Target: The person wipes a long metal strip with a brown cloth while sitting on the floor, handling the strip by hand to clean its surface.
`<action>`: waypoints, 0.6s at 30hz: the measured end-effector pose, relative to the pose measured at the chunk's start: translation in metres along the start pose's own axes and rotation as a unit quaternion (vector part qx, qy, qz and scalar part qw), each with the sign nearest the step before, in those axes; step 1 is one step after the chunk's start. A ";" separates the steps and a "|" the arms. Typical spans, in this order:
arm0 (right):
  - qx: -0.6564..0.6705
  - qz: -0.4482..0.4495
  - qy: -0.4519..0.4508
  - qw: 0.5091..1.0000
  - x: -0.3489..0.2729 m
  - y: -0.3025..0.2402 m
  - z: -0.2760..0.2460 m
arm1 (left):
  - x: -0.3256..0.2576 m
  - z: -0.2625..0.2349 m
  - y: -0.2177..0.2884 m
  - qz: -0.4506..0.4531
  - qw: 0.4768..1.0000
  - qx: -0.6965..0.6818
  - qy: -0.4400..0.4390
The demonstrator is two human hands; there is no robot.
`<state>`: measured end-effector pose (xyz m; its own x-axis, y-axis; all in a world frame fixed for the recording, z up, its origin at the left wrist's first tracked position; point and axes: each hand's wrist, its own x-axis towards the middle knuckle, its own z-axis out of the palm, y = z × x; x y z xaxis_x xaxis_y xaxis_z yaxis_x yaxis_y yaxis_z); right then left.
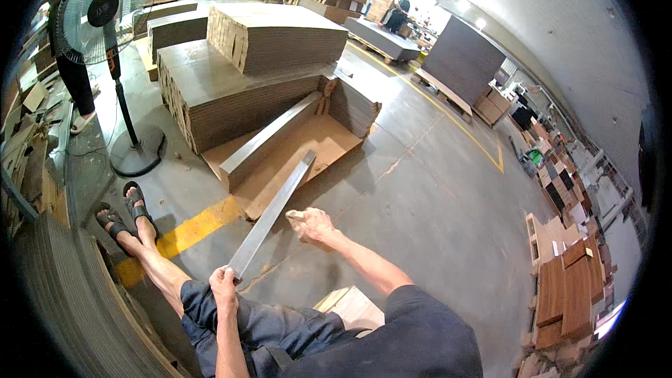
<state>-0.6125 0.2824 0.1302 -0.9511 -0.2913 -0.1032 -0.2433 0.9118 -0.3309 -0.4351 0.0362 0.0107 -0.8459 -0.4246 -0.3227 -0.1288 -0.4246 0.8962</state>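
Observation:
My left hand (224,288) is closed around the near end of a long, narrow grey strip (271,214) by my thigh. The strip slopes up and away, its far end over an open cardboard tray (336,138). To the right of the strip, and apart from it, my right hand (315,227) is closed on a small beige wad (296,216) like a folded cloth; its exact kind is unclear. Inside the tray lies another long grey strip (273,131), along the stacked boards.
Stacks of flat boards (238,101) stand behind the tray. At the left is a standing fan (136,148); more sheets are piled in the near left corner (59,294). Wooden pieces (567,287) lie at the right. A person (399,12) is in the distance.

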 end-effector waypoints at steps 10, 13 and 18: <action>0.326 -0.228 -0.027 0.917 -0.026 -0.086 0.050 | 0.006 0.002 0.000 -0.001 0.999 -0.016 -0.038; 0.213 -0.450 -0.029 0.867 -0.050 -0.112 0.073 | -0.008 0.018 0.015 -0.003 0.992 -0.124 0.012; 0.057 -0.527 -0.106 0.841 -0.044 -0.121 0.068 | 0.005 -0.006 -0.012 0.053 0.998 -0.028 0.028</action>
<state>-0.5278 0.1653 0.1107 -0.1596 -0.9769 0.1423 -0.8991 0.0843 -0.4296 -0.4345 0.0342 -0.0040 -0.8228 -0.5125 -0.2456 -0.0099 -0.4191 0.9079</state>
